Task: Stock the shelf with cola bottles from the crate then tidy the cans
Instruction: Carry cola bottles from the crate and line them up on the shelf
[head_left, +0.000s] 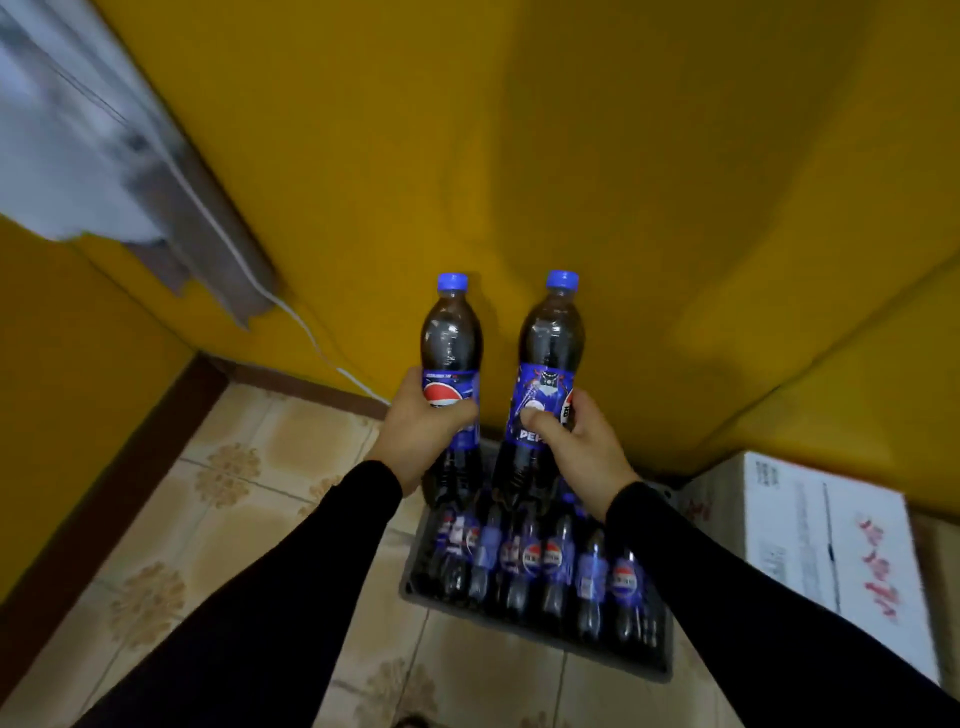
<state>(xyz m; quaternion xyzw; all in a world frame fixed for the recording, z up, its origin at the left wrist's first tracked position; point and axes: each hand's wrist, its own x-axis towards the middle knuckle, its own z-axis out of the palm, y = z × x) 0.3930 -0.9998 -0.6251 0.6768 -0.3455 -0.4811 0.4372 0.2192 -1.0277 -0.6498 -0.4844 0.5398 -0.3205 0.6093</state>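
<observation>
Each hand grips one cola bottle by its blue label, fingers and thumb curled round it: the left hand (415, 423) holds the left bottle (451, 353), the right hand (576, 441) holds the right bottle (549, 358). Both bottles stand upright, side by side but apart, blue caps up, lifted above the far end of the crate (519, 631). Black sleeves cover both forearms, which reach out over the crate's near end. The crate is dark and sits on a tiled floor (249, 519); inside it more cola bottles (540, 561) with blue labels lie packed close together. Just right of the crate sits a white carton (831, 545) with red print. Beyond the crate rises a yellow wall (571, 156). Left of the crate and farther off, a white cable (311, 338) runs down the wall toward the floor, coming from a grey and white patch that is too blurred to tell.
</observation>
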